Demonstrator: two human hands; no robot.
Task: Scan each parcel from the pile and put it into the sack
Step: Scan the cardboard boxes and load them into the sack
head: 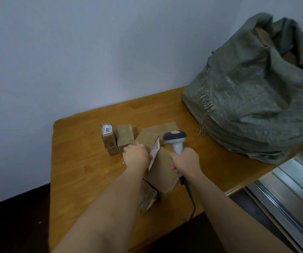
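1. Head view: the left hand (pixel 135 154) grips a small cardboard parcel (pixel 148 141), fingers curled over its far top edge, tilting it so that its white label (pixel 155 152) faces the right hand.
2. The right hand (pixel 185 161) is wrapped around the handle of a grey barcode scanner (pixel 175 138), whose head sits just right of the label and above the held parcel; a black cable (pixel 189 194) runs from the handle back toward the person.
3. Under both hands lies a larger brown box (pixel 162 172), with another taped parcel (pixel 148 198) beneath the left forearm.
4. Beyond the left hand stand two small parcels (pixel 107 137) (pixel 125 138), side by side.
5. Far right of the right hand, the green woven sack (pixel 256 99) slumps on the wooden table (pixel 77 170), mouth open.
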